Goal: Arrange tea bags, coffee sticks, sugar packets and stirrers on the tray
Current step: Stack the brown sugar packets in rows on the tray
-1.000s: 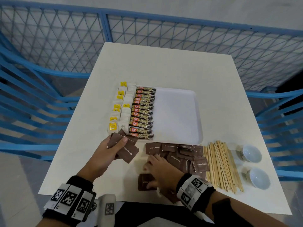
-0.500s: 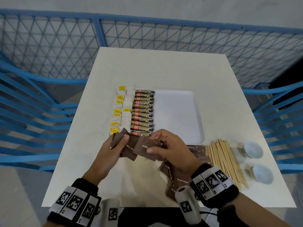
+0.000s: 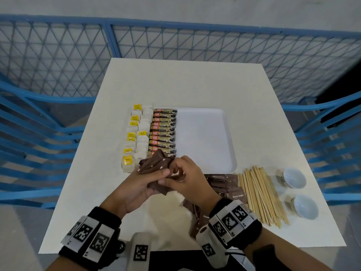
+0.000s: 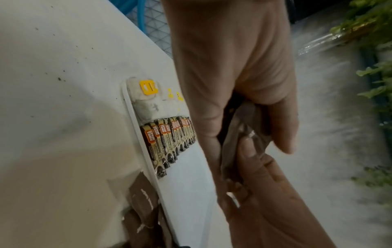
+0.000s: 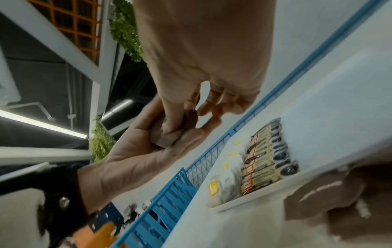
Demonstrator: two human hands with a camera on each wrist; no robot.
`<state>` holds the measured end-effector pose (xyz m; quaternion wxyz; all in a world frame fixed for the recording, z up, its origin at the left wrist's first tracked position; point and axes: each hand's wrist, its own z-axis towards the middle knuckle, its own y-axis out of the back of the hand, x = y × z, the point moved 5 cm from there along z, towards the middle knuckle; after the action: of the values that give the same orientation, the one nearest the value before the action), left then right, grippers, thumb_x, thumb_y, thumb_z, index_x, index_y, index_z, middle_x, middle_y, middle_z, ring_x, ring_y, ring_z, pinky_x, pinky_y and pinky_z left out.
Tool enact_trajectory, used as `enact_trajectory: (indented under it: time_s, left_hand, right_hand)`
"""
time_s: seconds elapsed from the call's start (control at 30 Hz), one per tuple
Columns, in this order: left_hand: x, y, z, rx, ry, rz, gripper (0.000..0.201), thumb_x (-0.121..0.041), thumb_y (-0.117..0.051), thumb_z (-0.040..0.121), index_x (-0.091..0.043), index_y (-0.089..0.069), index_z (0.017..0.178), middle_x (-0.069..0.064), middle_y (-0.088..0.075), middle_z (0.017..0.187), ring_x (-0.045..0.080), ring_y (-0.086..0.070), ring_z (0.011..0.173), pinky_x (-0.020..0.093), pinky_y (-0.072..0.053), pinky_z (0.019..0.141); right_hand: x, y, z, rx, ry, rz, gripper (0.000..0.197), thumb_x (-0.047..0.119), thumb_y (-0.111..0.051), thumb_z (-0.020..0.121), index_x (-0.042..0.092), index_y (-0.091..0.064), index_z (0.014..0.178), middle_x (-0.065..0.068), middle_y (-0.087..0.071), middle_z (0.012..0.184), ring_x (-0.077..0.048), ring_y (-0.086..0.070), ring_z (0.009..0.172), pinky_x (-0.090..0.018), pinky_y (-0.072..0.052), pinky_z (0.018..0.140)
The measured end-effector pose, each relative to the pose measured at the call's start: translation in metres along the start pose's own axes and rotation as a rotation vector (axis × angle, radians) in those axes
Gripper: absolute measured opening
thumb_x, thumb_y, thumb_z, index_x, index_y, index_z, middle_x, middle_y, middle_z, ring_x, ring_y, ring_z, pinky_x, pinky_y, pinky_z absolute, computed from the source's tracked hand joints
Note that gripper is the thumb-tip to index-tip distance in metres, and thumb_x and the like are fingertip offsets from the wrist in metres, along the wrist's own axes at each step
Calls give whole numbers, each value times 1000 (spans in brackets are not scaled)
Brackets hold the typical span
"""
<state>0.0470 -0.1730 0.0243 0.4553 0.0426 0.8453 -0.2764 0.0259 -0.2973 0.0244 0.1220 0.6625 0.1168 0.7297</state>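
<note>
at the centre of the head view, the left hand [image 3: 136, 184] is curling round a fan of brown sugar packets [image 3: 154, 163] while the right hand [image 3: 187, 178] is pinching one in. they look light, limp and slippery, so gripping their flat faces seems best.

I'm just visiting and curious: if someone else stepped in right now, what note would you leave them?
Left hand holds a stack of brown sugar packets; right hand pinches the same stack.
Done: tea bags and coffee sticks lined up on the tray's left side.
Left: place the sugar, including loose packets on the table, then the wooden stirrers beside them.
</note>
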Motion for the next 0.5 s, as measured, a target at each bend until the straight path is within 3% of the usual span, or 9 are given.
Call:
enact_trajectory:
  time_s: [0.1,0.17,0.27,0.4,0.5]
  left_hand:
    - [6,-6,5,-61,12,25,31,-12,-62,73,-7,-65,103,12,-72,86,20,-68,70,31,-56,56]
    - [9,-9,8,-107,-1,3,29,-13,-62,73,-8,-66,101,11,-71,86,21,-68,71,35,-58,61]
    - [13,-7,10,-170,-14,-56,23,-9,-59,79,-2,-63,101,12,-70,87,29,-69,73,39,-58,65]
    - [19,-8,8,-192,6,-101,33,-11,-59,78,0,-60,109,16,-67,93,34,-67,79,38,-59,64]
    - [20,-15,8,-195,-9,-89,27,-10,-58,79,-2,-61,104,15,-67,90,33,-67,78,39,-58,65]
  right_hand:
    - [-3,13,-2,135,-3,-34,28,21,-82,68,9,-62,82,7,-48,83,2,-48,75,-8,-38,68]
    - [-10,32,-4,188,-53,-56,18,26,-77,75,19,-62,83,2,-55,88,-2,-50,78,-9,-39,70]
    - [-37,75,-10,229,-105,-281,16,34,-70,80,27,-59,88,10,-54,91,0,-49,82,-10,-36,73]
    - [-87,109,-29,578,-161,-781,56,42,-71,75,25,-49,124,9,-45,118,-5,-35,107,-21,-32,94]
    - [-101,112,-35,660,-154,-854,64,33,-69,78,24,-41,134,6,-43,128,-12,-38,117,-27,-34,102]
